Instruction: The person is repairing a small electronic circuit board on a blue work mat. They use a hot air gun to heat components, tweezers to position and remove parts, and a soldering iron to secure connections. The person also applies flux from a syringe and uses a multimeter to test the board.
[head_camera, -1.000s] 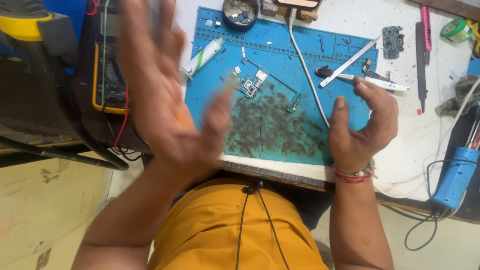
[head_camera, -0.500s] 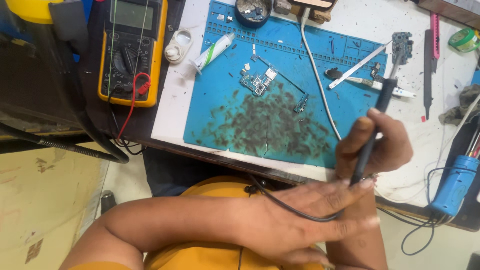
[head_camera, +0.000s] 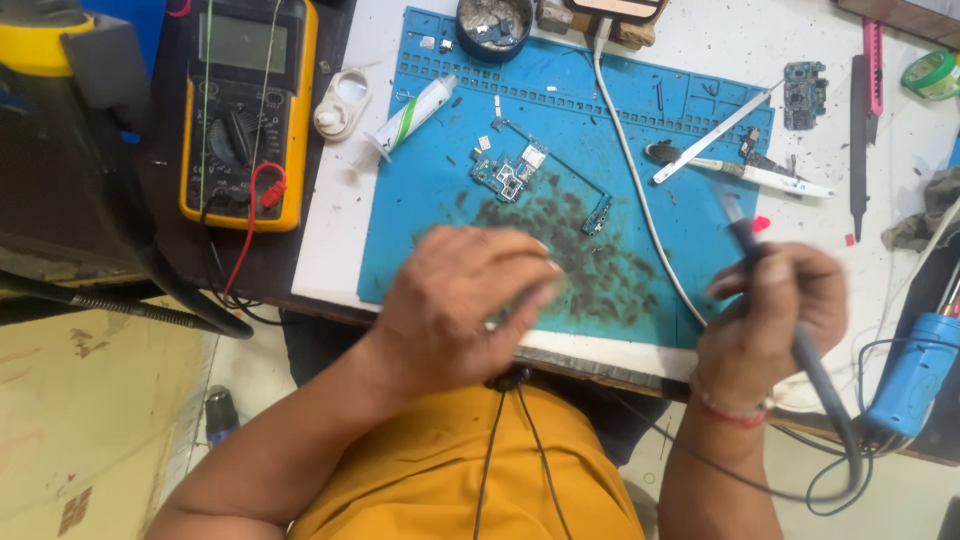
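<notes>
Right hand (head_camera: 765, 320) closed around a soldering iron (head_camera: 775, 290) just off the blue mat's (head_camera: 690, 100) right edge, left hand (head_camera: 465, 300) loosely curled and empty over the mat's near edge, small circuit board (head_camera: 510, 178) at mat centre.

Beyond the left hand (head_camera: 465, 310), the blue work mat (head_camera: 420, 230) looks matt and rubbery, speckled with dark residue. The soldering iron (head_camera: 790, 320) in the right hand (head_camera: 765, 315) has a smooth dark plastic grip. The white bench (head_camera: 330, 240) looks grimy.

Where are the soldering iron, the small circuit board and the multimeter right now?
soldering iron (head_camera: 770, 275), head view, dark handle above the right hand's grip.
small circuit board (head_camera: 512, 175), head view, middle of the board.
multimeter (head_camera: 240, 140), head view, its rotary dial.
</notes>
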